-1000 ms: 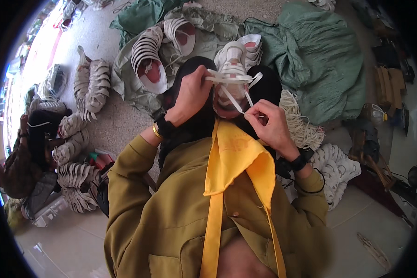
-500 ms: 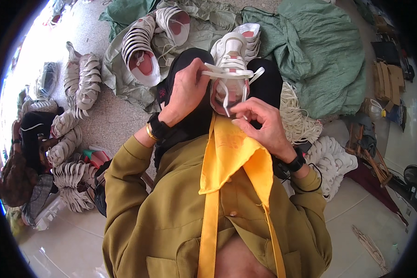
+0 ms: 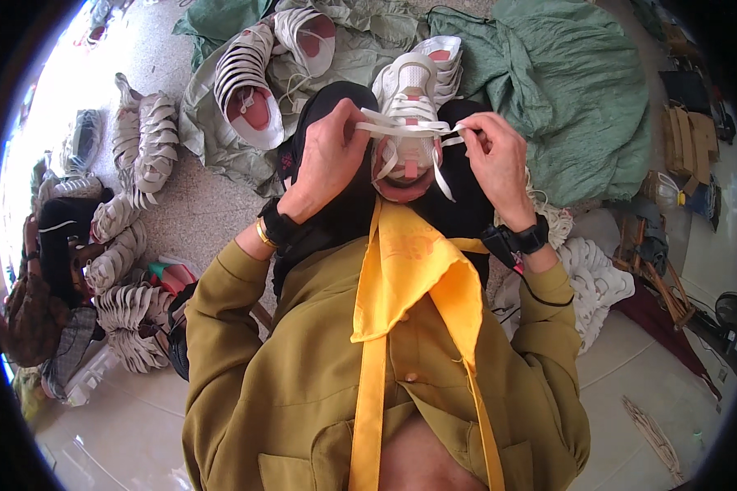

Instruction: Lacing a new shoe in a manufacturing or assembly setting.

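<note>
- Holding the white sneaker point(image 3: 408, 114) on your lap, toe pointing away from you, you keep its open mouth and pink lining toward your chest, probably so the eyelet rows face up where you can see them.
- Your left hand point(image 3: 329, 159) is closed in a pinch on the left end of the flat white shoelace point(image 3: 405, 127); your right hand point(image 3: 493, 155) pinches the right end just as tightly. The lace runs taut across the tongue between them, which looks like a way of evening the two ends and drawing the crossing snug.
- Loose tails of the lace hang down over the heel opening, just above the yellow scarf point(image 3: 409, 270) that drapes down your olive shirt point(image 3: 303, 385).
- Black fabric under the sneaker cushions it on your knees, so neither hand has to carry its weight.
- Around you on the floor lie stacks of nested white sneakers point(image 3: 143, 151), two more shoes point(image 3: 250, 90) on a crumpled green sheet point(image 3: 573, 90), and a pile of white laces point(image 3: 594, 278) near your right elbow.
- Against half a second earlier: your hands have spread apart. Then the right hand sat lower, near the heel and close to the scarf; now it is raised level with the left, and the lace is stretched straight where it hung slack.
</note>
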`<state>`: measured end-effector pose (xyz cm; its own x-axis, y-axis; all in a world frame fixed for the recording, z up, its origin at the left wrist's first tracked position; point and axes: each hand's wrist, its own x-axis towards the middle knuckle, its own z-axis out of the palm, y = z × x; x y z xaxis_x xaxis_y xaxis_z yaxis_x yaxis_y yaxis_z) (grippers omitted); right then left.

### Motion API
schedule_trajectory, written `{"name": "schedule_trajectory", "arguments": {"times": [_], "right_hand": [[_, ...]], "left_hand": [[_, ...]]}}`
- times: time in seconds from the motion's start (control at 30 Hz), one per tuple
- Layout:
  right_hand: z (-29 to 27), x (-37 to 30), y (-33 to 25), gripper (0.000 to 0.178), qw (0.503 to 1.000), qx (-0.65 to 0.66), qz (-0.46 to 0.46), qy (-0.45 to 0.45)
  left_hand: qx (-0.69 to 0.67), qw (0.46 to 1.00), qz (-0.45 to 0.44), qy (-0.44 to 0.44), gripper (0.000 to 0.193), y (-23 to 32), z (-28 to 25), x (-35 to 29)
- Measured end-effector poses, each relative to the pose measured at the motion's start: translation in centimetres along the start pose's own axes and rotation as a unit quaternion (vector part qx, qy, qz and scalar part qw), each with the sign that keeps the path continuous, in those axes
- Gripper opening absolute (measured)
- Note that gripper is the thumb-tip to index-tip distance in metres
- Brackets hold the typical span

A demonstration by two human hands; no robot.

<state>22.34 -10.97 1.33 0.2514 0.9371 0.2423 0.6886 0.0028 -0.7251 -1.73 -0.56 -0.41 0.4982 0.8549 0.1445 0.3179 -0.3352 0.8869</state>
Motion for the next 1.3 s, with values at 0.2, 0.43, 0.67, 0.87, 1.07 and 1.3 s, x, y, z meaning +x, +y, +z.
{"name": "schedule_trajectory", "arguments": {"times": [0.2,0.43,0.67,0.87,1.07,1.3], "right_hand": [[-0.3,-0.6,0.5,0.009,0.934,0.293,0.198,-0.048],[-1.1,-1.0,0.8,0.013,0.904,0.351,0.215,-0.119],[-0.7,-1.2,0.3,0.018,0.935,0.306,0.175,-0.042],[0.4,-1.8,-1.0,0.028,0.989,0.076,0.099,-0.074],[1.5,-1.4,-1.8,0.02,0.996,-0.047,0.017,-0.074],[2.6,-0.9,-1.5,0.015,0.997,-0.068,-0.01,-0.021]], "left_hand": [[0.005,1.0,-0.024,-0.017,0.009,0.4,-0.4,0.1],[-0.002,1.0,-0.009,-0.023,0.007,-0.1,-0.4,0.0],[0.0,0.998,-0.037,-0.051,0.006,-0.8,-0.6,0.0],[0.0,0.999,-0.046,-0.012,0.015,0.4,-1.0,-0.3],[0.078,0.995,0.057,0.014,0.023,1.9,-1.4,-1.7],[0.083,0.958,0.209,-0.177,0.033,2.8,-0.5,-3.7]]}}
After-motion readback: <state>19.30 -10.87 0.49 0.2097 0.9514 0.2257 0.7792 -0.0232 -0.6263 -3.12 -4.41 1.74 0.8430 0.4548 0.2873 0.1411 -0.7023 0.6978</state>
